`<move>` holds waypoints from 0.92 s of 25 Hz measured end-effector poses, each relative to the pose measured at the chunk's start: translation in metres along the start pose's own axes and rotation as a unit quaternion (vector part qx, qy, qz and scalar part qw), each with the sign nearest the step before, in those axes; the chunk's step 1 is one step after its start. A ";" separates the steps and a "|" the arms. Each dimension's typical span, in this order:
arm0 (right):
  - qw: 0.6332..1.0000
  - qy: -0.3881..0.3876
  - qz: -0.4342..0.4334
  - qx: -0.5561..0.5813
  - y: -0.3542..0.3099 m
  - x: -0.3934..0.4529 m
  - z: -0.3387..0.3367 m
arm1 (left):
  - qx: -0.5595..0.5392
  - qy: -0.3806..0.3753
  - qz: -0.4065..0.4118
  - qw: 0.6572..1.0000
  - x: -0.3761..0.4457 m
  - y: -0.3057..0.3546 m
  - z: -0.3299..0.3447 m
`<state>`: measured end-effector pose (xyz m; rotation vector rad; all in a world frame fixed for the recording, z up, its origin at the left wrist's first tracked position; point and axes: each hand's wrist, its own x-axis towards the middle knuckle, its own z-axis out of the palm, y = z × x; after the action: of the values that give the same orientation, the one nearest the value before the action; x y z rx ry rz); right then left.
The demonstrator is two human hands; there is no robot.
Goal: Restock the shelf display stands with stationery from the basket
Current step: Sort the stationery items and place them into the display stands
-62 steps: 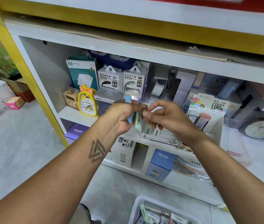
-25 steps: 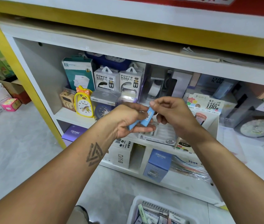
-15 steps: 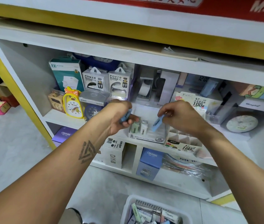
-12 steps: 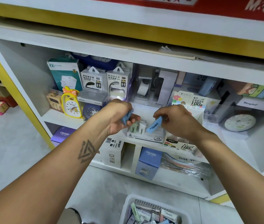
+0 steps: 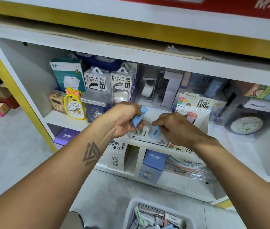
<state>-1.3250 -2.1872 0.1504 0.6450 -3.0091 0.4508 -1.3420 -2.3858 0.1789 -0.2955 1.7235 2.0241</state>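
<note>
Left hand [image 5: 124, 119] grips a blue eraser [image 5: 139, 116]. Right hand [image 5: 175, 128] pinches another blue eraser [image 5: 154, 131] into the display stand [image 5: 149, 140] on the shelf [image 5: 65, 119]. Basket [image 5: 131, 210] sits near, below.

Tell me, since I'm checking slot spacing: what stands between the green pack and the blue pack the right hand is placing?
A white pack stands between the green pack and the blue pack, in the head view.

You get bright, even, soft light with only faint shadows under the shelf [image 5: 131, 52] boards. The wide lens bends the shelf edges and stretches both forearms near the frame borders. The red sign [image 5: 230, 5] at top is smeared; clear plastic boxes [image 5: 155, 90] show hazy glare.
</note>
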 end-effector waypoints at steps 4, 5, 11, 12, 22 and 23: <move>0.998 0.021 0.022 0.047 0.000 -0.002 0.006 | 0.008 -0.001 0.004 1.000 -0.001 -0.002 0.002; 0.999 0.011 0.022 0.045 -0.001 -0.002 0.008 | 0.012 0.004 0.007 1.000 -0.001 -0.003 0.002; 0.915 0.108 0.133 0.364 -0.009 0.006 -0.008 | 0.042 0.002 0.045 0.998 0.000 -0.006 0.004; 0.868 0.102 0.149 0.462 -0.012 0.007 -0.011 | 0.047 0.006 0.053 0.997 0.000 -0.006 0.005; 0.822 0.142 0.171 0.525 -0.007 0.005 -0.018 | 0.343 0.097 0.191 0.915 0.010 -0.006 -0.001; 0.825 0.144 0.171 0.519 -0.008 0.005 -0.018 | 0.411 0.071 0.177 0.891 0.009 -0.009 -0.002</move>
<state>-1.3271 -2.1908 0.1698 -0.0225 -2.3463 2.0303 -1.3452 -2.3850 0.1665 0.1729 2.6902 1.2948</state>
